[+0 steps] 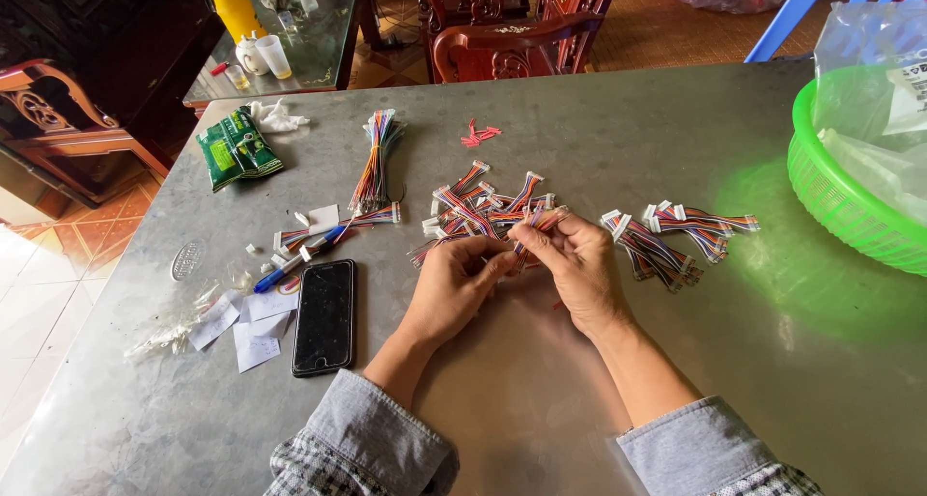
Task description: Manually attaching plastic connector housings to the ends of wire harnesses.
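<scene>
Grey metal table fills the view, with carved wooden chairs and a glass side table seen beyond it. A short ribbon cable is pinched between both hands near the table's middle: the left hand is closed on its lower end with thumb and fingertips, and the right hand is closed on its upper part, the coloured wires sticking out past the fingers. Just behind the hands a loose pile of cables is spread, touching the held one. A second, smaller pile lies just right of the right hand. A tied bundle is laid farther back left. A black phone is placed left of the left forearm, beside paper slips and a blue pen. A green basket is set at the right edge.
</scene>
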